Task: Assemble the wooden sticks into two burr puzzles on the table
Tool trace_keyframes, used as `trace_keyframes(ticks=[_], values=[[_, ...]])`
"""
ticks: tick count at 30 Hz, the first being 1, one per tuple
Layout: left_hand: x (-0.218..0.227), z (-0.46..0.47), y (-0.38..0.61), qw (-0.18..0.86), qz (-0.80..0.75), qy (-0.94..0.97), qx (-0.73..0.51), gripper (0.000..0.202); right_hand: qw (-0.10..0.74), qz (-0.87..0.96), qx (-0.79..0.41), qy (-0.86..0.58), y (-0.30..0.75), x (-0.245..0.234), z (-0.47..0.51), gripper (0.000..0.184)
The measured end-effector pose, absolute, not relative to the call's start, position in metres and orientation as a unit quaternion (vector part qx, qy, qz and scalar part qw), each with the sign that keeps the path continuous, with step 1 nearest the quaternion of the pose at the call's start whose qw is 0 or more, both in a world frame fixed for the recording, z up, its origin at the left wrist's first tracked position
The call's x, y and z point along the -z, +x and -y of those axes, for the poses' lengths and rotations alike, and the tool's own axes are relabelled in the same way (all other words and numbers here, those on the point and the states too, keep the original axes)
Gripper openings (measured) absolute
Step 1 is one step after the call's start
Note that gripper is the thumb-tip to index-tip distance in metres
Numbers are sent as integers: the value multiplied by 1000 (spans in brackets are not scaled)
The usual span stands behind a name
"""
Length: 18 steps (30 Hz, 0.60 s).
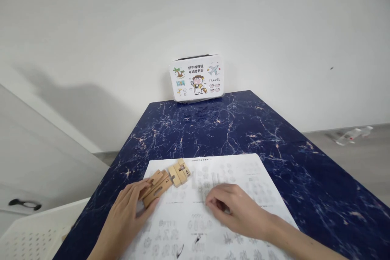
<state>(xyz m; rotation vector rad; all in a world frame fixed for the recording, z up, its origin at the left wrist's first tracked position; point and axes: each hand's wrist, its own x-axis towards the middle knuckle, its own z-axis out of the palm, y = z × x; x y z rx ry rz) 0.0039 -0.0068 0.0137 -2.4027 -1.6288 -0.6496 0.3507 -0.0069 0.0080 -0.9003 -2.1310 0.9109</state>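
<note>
A white printed sheet [243, 178] with small diagrams lies on the dark blue marbled table [231, 126]. On its upper left lie several notched wooden puzzle pieces [179, 172]. My left hand [128, 211] rests at the sheet's left edge, its fingers closed round one or two long wooden bars [157, 189]. My right hand [234, 207] lies on the middle of the sheet, fingers curled with the tips pressed to the paper; nothing shows in it.
A white box [197, 77] with cartoon travel pictures stands at the table's far edge against the white wall. A white perforated basket [33, 235] sits low at the left. A clear plastic item [350, 135] lies on the floor at right.
</note>
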Motion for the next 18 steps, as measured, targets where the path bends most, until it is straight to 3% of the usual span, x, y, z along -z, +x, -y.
trace_keyframes(ticks=[3,18], values=[[-14,9,5,69,541,-809,220,32,318,814,-346,-342,351,-10,7,18],[-17,32,5,20,525,-824,210,29,322,814,-341,-342,351,-7,8,19]])
